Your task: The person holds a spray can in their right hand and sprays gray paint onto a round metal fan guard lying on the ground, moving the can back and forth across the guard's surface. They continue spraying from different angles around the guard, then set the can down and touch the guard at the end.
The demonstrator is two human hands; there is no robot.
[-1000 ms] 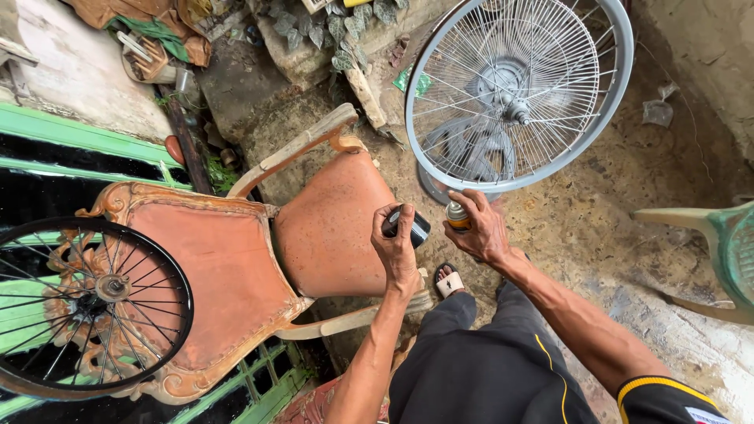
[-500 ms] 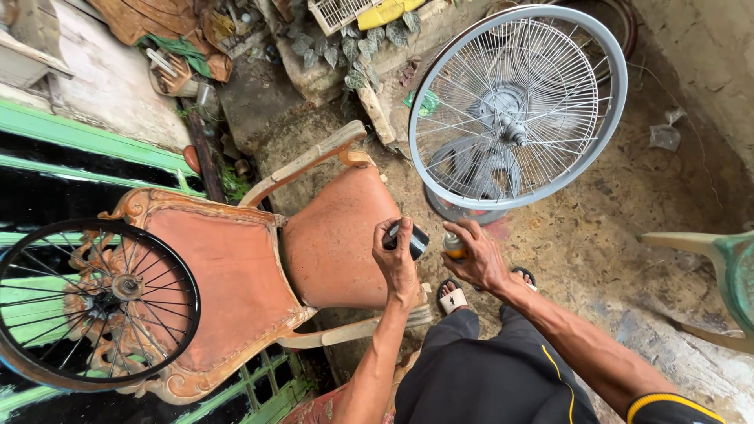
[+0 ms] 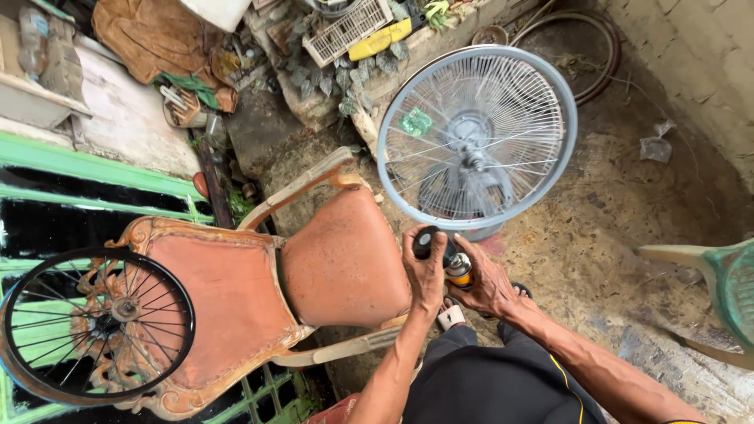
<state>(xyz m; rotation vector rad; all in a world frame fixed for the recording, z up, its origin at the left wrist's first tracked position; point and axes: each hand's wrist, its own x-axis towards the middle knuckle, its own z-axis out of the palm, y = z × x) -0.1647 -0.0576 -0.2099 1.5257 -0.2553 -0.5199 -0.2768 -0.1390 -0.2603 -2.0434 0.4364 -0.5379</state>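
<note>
Both hands meet low centre of the view, above the person's knees in dark trousers (image 3: 503, 385). Left hand (image 3: 426, 271) is curled shut round the black cap end of a spray can (image 3: 446, 257); thumb and fingers wrap the top, cap sticking out just above the knuckles. Right hand (image 3: 485, 284) is closed on the can's other end, where an orange-yellow band shows betw. the two hands. Can lies tilted, roughly sideways, held in the air, not resting on anything. Can't tell if the cap is on tight or loose.

Just behind the hands, a round fan guard (image 3: 477, 140) w/ pale blue rim and thin wire spokes stands nearly upright on the ground; motor hub visible at its centre, a small green tag on the wires at upper left. Its lower rim is near the hands but apart from them.

Left of the hands: an old carved wooden chair (image 3: 338, 259) w/ worn orange-brown seat and back, lying tipped back. A black bike wheel (image 3: 98, 322) rests against the chair back at far left. Green metal bars (image 3: 86, 169) run behind it.

A sandalled foot (image 3: 452, 314) shows just under the hands. Ground (image 3: 597, 235) is wet, dirty concrete. Far right, the edge of a green plastic chair (image 3: 726, 290). Top of view: junk pile, incl. a white plastic basket (image 3: 345, 30) and plants.
</note>
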